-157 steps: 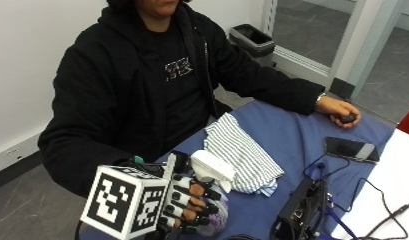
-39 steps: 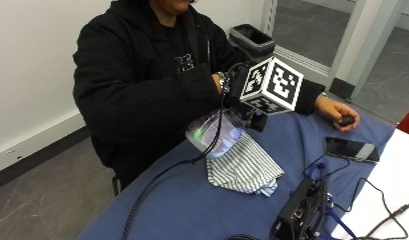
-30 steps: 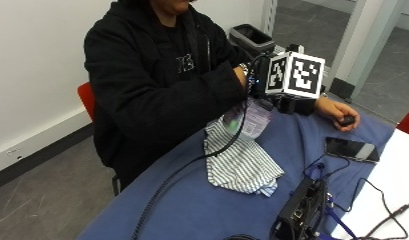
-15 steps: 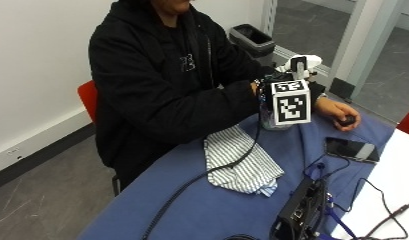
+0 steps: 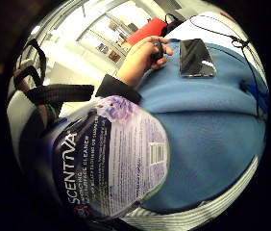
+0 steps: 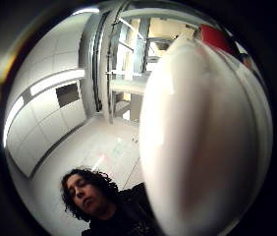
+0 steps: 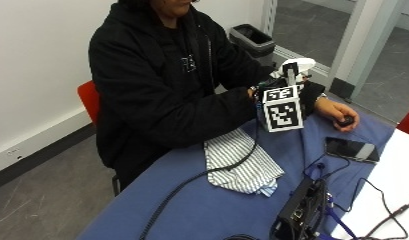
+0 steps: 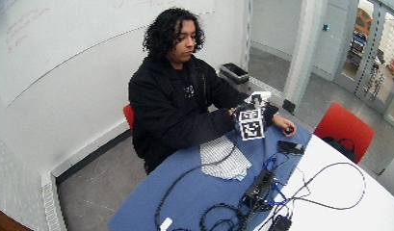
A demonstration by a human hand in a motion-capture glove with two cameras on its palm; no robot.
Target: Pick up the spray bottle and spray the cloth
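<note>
We see the black-gloved right hand [image 7: 274,87] gripping the white-headed, purple-labelled plastic spray bottle [image 5: 109,159] aloft, lifting done, while the striped cotton cloth [image 7: 240,160] below it on the table awaits spraying.

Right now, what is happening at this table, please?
A person sits at the blue table and holds a spray bottle up in the gloved right hand; the bottle's white head shows above it. The striped cloth lies on the table, beside and below the bottle. The bare left hand rests on the table on a small dark object, near a phone. No spray is visible.
</note>
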